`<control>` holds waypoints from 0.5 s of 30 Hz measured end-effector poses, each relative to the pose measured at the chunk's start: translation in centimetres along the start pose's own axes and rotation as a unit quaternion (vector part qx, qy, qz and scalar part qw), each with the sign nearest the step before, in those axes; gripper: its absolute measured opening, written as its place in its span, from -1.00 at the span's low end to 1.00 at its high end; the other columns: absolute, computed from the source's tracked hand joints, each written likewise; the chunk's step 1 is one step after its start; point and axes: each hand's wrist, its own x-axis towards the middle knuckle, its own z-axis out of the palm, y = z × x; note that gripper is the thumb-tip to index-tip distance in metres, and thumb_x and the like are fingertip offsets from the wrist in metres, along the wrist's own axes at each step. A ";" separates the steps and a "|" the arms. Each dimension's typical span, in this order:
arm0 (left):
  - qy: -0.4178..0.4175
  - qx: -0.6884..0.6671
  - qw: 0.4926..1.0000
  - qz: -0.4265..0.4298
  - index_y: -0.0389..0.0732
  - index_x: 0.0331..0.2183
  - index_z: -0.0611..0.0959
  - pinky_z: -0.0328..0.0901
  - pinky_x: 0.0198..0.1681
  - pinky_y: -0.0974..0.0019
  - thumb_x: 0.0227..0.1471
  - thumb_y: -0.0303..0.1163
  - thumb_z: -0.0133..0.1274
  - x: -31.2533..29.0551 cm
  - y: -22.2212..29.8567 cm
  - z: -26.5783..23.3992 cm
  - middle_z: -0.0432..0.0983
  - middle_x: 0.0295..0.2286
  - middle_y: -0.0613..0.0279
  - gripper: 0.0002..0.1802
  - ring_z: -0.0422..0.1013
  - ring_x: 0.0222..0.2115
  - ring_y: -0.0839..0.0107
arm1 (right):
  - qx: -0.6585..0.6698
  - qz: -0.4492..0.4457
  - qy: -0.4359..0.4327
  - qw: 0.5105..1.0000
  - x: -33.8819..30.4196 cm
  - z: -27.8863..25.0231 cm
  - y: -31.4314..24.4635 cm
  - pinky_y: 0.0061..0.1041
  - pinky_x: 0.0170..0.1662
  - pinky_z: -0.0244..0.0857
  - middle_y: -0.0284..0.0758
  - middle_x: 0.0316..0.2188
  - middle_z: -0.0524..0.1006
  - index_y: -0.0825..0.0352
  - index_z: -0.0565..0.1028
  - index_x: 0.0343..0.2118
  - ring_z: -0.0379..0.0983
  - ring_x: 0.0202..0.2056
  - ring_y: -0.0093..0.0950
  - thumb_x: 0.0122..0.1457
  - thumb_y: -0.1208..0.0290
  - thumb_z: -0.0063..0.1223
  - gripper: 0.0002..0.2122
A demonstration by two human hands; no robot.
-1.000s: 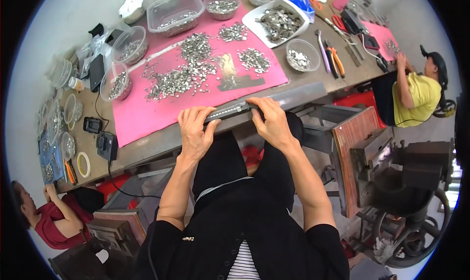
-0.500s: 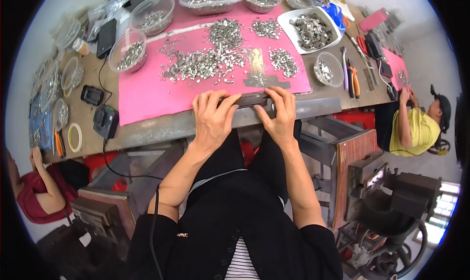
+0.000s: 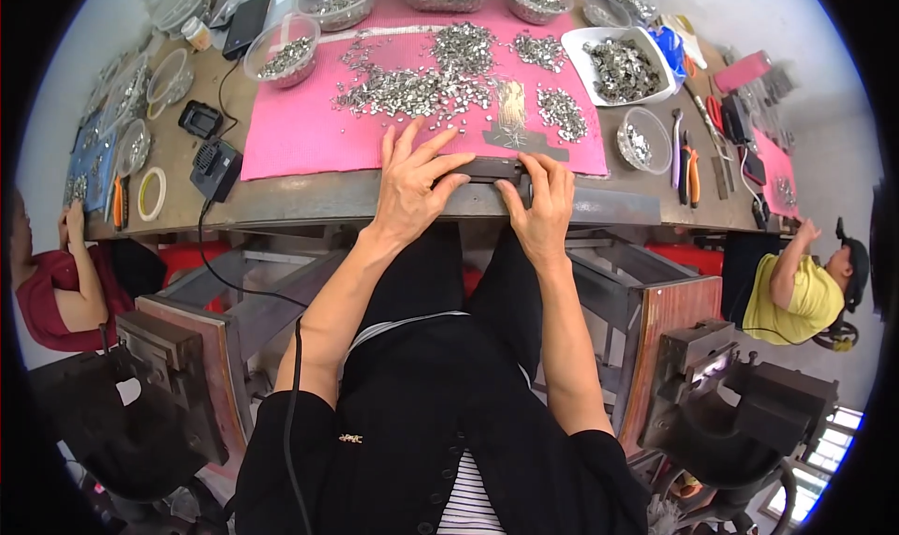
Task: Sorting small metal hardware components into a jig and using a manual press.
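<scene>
At the front edge of the bench, a short dark metal block [image 3: 493, 168] lies crosswise between my hands. My left hand [image 3: 412, 187] pinches its left end between thumb and index finger, with the other fingers spread over the pink mat. The right end is held by my right hand [image 3: 541, 207], thumb in front and fingers over the top. Just beyond the block, a bundle of thin pale pins [image 3: 512, 104] rests on a grey strip [image 3: 527, 143]. Heaps of small silvery metal pieces [image 3: 412, 93] cover the pink mat [image 3: 290, 146].
Clear tubs [image 3: 305, 67] and a white tray [image 3: 670, 84] of metal parts line the far side. Orange-handled pliers [image 3: 694, 179] lie right; a black charger-like device [image 3: 216, 170] and tape roll [image 3: 161, 190] lie left. One person [image 3: 796, 287] sits right, another [image 3: 66, 296] left.
The view has shifted, so the bench sits higher in the picture. My left hand's outer fingers have lifted and spread away from the block. The person at right has raised a hand.
</scene>
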 end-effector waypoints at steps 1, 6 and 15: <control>-0.007 0.010 1.000 0.001 0.08 -0.12 0.77 -0.12 0.33 -0.27 -0.03 -0.29 0.32 0.1 0.1 -0.1 0.55 0.06 0.30 -0.65 0.21 0.23 -0.05 | 0.001 -0.001 0.000 1.000 0.0 0.0 0.0 -0.22 0.04 0.24 -0.24 -0.06 0.47 0.28 0.50 0.02 0.38 -0.03 -0.20 0.01 0.32 0.41 -0.51; 0.008 0.039 0.999 0.025 0.05 -0.10 0.76 -0.14 0.33 -0.30 -0.01 -0.32 0.31 -0.2 0.4 0.2 0.56 0.06 0.32 -0.65 0.21 0.25 -0.02 | -0.001 0.003 0.000 1.000 0.1 -0.1 -0.2 -0.23 0.04 0.24 -0.25 -0.06 0.47 0.27 0.50 0.03 0.37 -0.02 -0.21 0.01 0.32 0.41 -0.50; 0.151 -0.233 0.957 -0.080 -0.32 0.17 0.36 0.37 0.15 0.12 0.34 -0.55 -0.11 -4.7 0.6 -3.6 0.46 0.11 -0.09 -0.61 0.44 0.12 0.14 | -0.004 0.002 -0.002 1.000 0.1 -0.1 -0.3 -0.23 0.04 0.23 -0.27 -0.07 0.48 0.27 0.51 0.01 0.38 -0.03 -0.22 0.02 0.29 0.40 -0.52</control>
